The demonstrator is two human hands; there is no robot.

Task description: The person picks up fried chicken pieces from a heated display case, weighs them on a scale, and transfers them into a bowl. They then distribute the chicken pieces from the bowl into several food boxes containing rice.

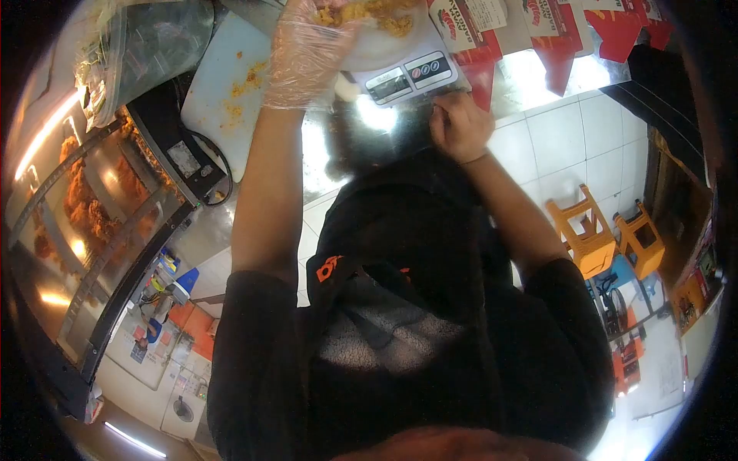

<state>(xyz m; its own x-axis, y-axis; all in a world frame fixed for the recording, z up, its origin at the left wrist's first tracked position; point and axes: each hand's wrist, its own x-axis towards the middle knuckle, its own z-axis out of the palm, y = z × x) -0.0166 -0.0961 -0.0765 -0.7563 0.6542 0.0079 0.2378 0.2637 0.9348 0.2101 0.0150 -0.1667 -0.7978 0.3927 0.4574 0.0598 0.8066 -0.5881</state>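
My left hand (311, 61), in a clear plastic glove, reaches over the white kitchen scale (453, 83) at the top of the view. Its thumb side meets the golden-brown crumbed fried food (384, 17) on the scale's round platform; most of the fingers are hidden or cut off by the frame edge. Bare and curled into a loose fist, my right hand (463, 123) rests at the counter edge just below the scale's right corner. Nothing shows in it. The scale's display (388, 84) is too blurred to read.
Left of the scale lies a white cutting board (219, 100) with crumbs. A heated glass display case (92, 200) with fried chicken stands at far left, near plastic bags (165, 50). Red-and-white food boxes (550, 31) line the right side. Orange stools (588, 238) stand on the floor.
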